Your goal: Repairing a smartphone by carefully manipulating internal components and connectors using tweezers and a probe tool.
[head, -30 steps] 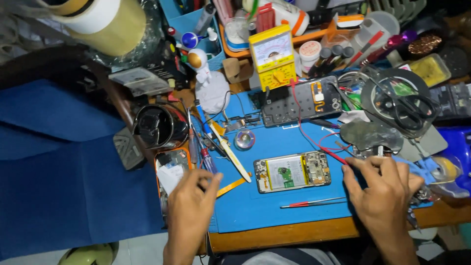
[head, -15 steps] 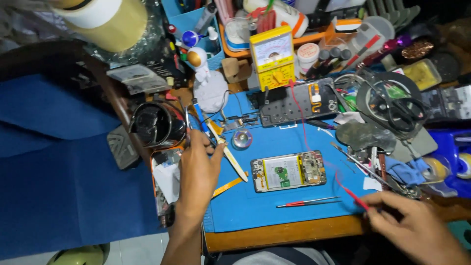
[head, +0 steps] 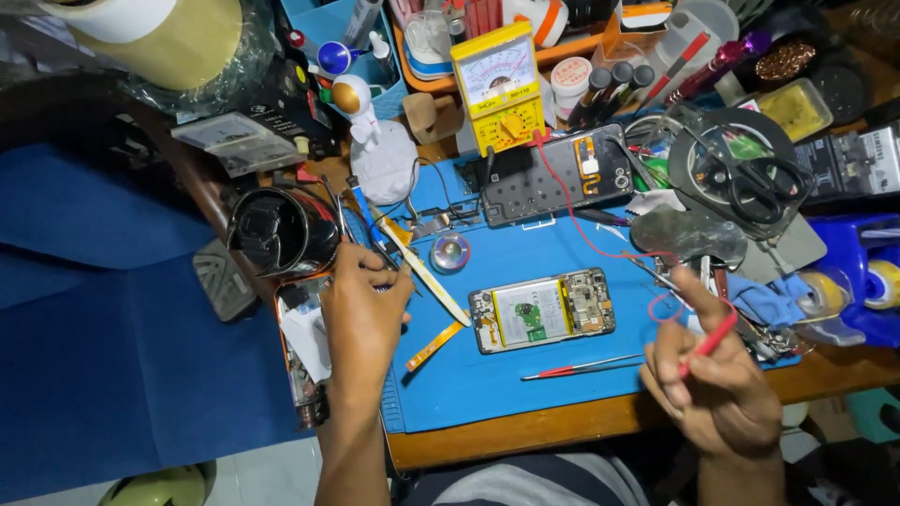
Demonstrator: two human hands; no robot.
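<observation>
Meanwhile, probing is pausing over an opened phone (head: pixel 542 310).
Right hand (head: pixel 717 379) is pinching the red probe (head: pixel 705 343); left hand (head: pixel 361 305) is seemingly closing on tools (head: pixel 375 245) beside the mat (head: pixel 525 272); phone lying untouched, uncovered.

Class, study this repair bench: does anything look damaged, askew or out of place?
The phone on the blue mat lies opened, its back off and insides bare, slightly askew. The right hand holds a red probe; the left hand reaches among tools.

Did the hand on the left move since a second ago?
Yes. The left hand went up the blue mat, away from the desk's front edge toward the tools beside the black cup; the opened phone stayed put.
</observation>
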